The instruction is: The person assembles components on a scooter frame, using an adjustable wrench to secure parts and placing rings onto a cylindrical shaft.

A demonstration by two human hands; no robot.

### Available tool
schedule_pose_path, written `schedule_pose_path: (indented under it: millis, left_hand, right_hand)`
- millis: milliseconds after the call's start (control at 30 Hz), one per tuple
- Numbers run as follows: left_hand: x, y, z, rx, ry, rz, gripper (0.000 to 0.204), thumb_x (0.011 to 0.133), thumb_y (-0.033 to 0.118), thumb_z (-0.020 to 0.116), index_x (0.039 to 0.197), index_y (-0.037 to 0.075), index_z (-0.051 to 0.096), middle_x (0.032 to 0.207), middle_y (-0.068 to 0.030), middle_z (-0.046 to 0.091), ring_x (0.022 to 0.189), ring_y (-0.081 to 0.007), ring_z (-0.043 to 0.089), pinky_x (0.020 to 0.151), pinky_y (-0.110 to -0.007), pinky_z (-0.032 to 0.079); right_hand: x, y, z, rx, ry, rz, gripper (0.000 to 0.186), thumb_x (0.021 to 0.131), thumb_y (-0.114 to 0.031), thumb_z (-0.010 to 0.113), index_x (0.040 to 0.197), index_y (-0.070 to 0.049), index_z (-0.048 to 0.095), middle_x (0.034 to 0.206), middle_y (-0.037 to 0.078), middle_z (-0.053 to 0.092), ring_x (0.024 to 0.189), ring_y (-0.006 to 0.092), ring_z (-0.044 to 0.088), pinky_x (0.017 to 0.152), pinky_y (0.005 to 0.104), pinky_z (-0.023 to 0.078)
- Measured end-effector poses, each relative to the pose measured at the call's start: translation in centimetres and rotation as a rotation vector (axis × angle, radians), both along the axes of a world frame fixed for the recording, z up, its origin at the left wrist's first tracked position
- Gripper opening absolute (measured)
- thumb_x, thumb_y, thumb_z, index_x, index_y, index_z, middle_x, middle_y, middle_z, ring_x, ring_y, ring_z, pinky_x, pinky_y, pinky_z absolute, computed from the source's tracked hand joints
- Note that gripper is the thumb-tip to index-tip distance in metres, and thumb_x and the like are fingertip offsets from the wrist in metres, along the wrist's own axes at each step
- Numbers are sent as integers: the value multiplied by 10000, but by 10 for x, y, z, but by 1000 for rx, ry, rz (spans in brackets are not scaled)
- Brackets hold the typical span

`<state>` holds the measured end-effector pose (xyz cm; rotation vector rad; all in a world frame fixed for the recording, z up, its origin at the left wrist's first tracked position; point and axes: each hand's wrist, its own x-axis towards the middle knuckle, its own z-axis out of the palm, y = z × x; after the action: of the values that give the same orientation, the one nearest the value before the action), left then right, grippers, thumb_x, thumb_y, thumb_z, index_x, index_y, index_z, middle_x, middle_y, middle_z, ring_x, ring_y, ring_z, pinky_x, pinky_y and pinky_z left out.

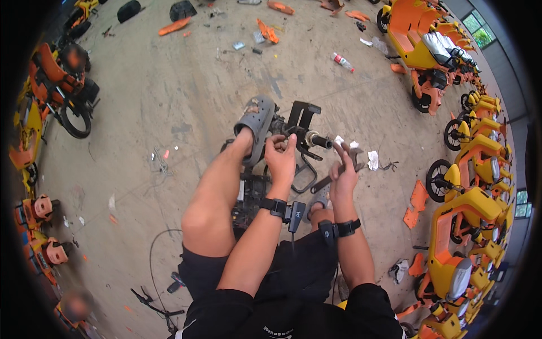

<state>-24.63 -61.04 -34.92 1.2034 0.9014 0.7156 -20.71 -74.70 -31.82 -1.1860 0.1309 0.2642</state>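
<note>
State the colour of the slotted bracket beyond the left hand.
The slotted bracket is black; the head view shows it best.

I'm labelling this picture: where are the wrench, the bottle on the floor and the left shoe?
Wrench (322, 183), head view: on its handle.
Bottle (343, 62), head view: on its side, near the middle.
Left shoe (259, 120), head view: on its top.

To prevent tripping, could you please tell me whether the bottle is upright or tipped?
Tipped: the bottle lies lengthwise along the floor.
</note>
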Motion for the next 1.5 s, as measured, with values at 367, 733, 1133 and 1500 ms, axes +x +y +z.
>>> schedule_pose_path:
  millis: [367, 733, 1133, 1500]
  left_hand:
    - [5, -38, -31, -78, -94, 1, 576, 748, 347, 804, 1106, -3, 519, 931, -68, 547, 831, -156, 493, 772, -296, 444]
    - [13, -41, -21, -426, -232, -44, 622, 747, 287, 824, 1165, 21, 449, 899, -99, 608, 783, -122, 568, 644, -238, 452]
    - [9, -39, -4, -670, -257, -92, 725, 798, 269, 784, 1322, 93, 315, 957, -121, 652, 805, -123, 592, 607, -228, 442]
    - [10, -37, 0, -684, -248, -129, 734, 798, 275, 785, 1335, 102, 314, 1009, -145, 641, 887, -157, 602, 657, -262, 473]
  right_hand:
    - [20, 16, -15, -42, -108, 193, 443, 887, -209, 475, 1262, 27, 458, 1263, 196, 574, 467, 55, 385, 430, 194, 299]
    - [23, 28, -25, -58, -242, 125, 382, 903, -158, 468, 1202, 75, 516, 1126, 191, 650, 477, 29, 400, 395, 168, 262]
    - [-4, 49, -24, -55, -228, -66, 379, 916, -131, 461, 1258, 28, 502, 1163, 108, 635, 566, 5, 414, 385, 136, 306]
    - [-8, 45, -20, -28, -234, -12, 397, 927, -127, 459, 1291, 29, 487, 1200, 105, 615, 549, 20, 471, 393, 153, 307]
